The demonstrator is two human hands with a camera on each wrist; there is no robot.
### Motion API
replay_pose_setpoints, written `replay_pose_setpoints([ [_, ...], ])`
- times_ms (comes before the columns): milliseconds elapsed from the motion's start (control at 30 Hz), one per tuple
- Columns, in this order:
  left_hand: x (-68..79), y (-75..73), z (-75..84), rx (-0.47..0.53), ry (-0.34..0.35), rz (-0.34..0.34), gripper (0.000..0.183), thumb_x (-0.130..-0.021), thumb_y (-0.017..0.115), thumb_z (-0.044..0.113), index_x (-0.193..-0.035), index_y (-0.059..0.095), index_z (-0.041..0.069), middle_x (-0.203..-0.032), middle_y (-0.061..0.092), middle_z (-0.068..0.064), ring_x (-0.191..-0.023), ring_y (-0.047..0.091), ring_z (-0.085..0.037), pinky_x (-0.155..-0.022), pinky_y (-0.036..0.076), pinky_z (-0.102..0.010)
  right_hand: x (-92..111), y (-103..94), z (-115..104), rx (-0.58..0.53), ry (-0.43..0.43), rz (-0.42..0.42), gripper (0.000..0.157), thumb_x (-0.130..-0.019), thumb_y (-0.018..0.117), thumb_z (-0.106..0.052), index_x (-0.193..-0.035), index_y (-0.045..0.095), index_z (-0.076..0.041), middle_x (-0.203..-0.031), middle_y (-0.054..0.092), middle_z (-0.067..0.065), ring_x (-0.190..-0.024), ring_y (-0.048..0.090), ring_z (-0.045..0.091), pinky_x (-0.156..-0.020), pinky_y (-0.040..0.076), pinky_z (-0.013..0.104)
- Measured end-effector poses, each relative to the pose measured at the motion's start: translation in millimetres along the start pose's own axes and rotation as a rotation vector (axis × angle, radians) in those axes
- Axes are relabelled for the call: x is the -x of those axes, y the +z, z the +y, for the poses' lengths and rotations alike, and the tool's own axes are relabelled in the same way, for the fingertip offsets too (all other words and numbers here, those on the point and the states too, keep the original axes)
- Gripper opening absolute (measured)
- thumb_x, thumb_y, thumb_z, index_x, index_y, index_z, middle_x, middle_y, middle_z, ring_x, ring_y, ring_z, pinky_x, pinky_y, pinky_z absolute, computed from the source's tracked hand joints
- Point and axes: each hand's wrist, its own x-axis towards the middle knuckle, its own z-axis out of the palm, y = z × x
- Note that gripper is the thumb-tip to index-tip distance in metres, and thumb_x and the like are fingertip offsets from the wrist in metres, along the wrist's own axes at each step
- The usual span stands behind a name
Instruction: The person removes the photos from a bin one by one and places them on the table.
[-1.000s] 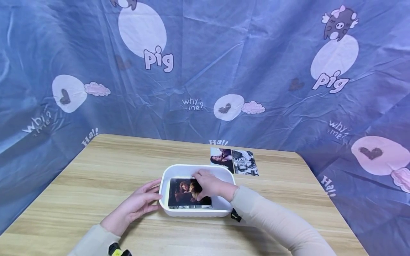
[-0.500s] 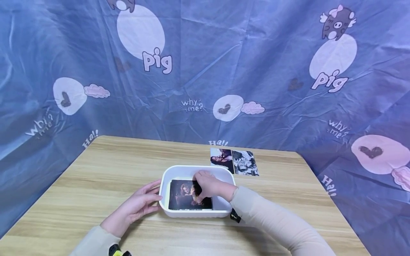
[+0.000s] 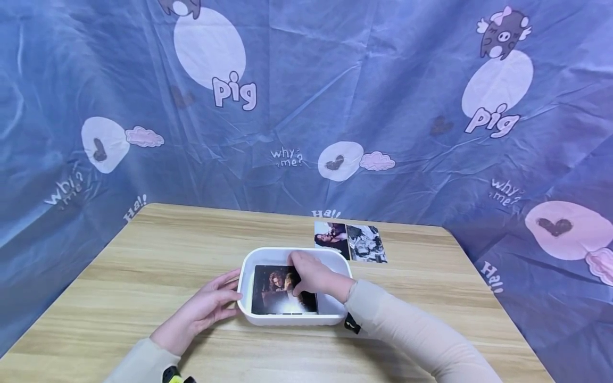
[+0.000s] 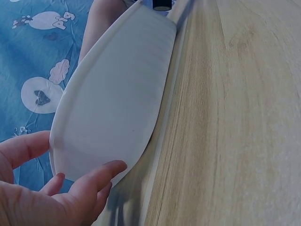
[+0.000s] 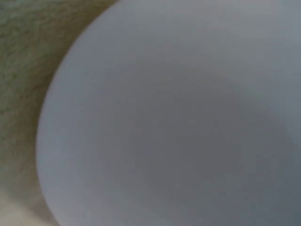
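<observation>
A white plastic tub (image 3: 297, 319) stands on the table, with a dark photo (image 3: 275, 287) of people low inside it. My right hand (image 3: 313, 274) reaches into the tub and grips the photo at its right side, thumb on top. Its other fingers are hidden behind the far edge. The left hand (image 3: 210, 300) touches the tub's left end with its fingers spread against the outer wall. The left wrist view shows those fingers (image 4: 101, 174) fairly straight on the tub wall (image 4: 113, 89). Only a blurred white surface (image 5: 164, 132), likely tub, fills most of the right wrist view.
Behind the tub lie a colour photo (image 3: 331, 236) and a black-and-white photo (image 3: 366, 243), side by side; the tub rim partly covers the colour one. A blue printed cloth (image 3: 287, 106) hangs behind the wooden table (image 3: 167, 255).
The photo in the tub has shifted a little; a bright glare now shows on its near part, and the pale strip below it has mostly gone from view. The left hand stays at the tub.
</observation>
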Motion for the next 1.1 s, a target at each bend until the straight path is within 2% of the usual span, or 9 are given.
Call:
replay_pose_setpoints([
  [200, 0.4, -0.1, -0.1, 0.003, -0.003, 0.001, 0.082, -0.087, 0.058, 0.003, -0.152, 0.008, -0.002, -0.157, 0.009, -0.029, -0.131, 0.049, -0.029, -0.101, 0.050, -0.047, 3, -7.2, -1, -0.040, -0.063, 0.020, 0.050, -0.069, 0.083, -0.005, -0.104, 0.049, -0.002, -0.097, 0.058, 0.011, -0.094, 0.057, 0.024, -0.088, 0.051, 0.037],
  [433, 0.1, -0.8, -1.0, 0.001, -0.003, -0.003, 0.082, -0.088, 0.058, 0.004, -0.153, 0.007, -0.002, -0.157, 0.008, -0.029, -0.133, 0.046, -0.031, -0.101, 0.050, -0.047, 4, -22.0, -1, -0.103, -0.015, 0.006, 0.023, -0.080, 0.070, 0.006, -0.096, 0.058, -0.006, -0.090, 0.065, 0.006, -0.087, 0.062, 0.020, -0.079, 0.055, 0.032],
  [800, 0.3, -1.0, -1.1, -0.003, -0.007, 0.004, 0.082, -0.088, 0.058, 0.005, -0.153, 0.009, -0.001, -0.157, 0.009, -0.029, -0.130, 0.050, -0.028, -0.098, 0.053, -0.043, 11, -41.8, 5, -0.191, -0.036, -0.067, 0.020, -0.079, 0.068, 0.008, -0.090, 0.062, -0.007, -0.083, 0.068, 0.003, -0.080, 0.064, 0.013, -0.070, 0.053, 0.017],
  [933, 0.7, -0.6, -0.3, 0.000, -0.010, 0.003, 0.082, -0.088, 0.058, 0.004, -0.153, 0.009, -0.001, -0.157, 0.009, -0.029, -0.131, 0.048, -0.031, -0.098, 0.053, -0.043, 18, -51.2, 8, -0.240, -0.041, -0.052, 0.017, -0.081, 0.067, 0.009, -0.090, 0.062, -0.006, -0.083, 0.067, 0.003, -0.080, 0.064, 0.012, -0.071, 0.053, 0.014],
  [1100, 1.2, -0.4, 1.2, -0.002, -0.014, 0.000, 0.082, -0.088, 0.058, 0.004, -0.153, 0.008, -0.001, -0.157, 0.008, -0.029, -0.135, 0.041, -0.038, -0.099, 0.052, -0.044, 26, -68.6, 13, -0.277, -0.008, 0.001, 0.016, -0.081, 0.069, 0.006, -0.092, 0.063, -0.003, -0.086, 0.068, 0.005, -0.082, 0.065, 0.013, -0.075, 0.055, 0.018],
])
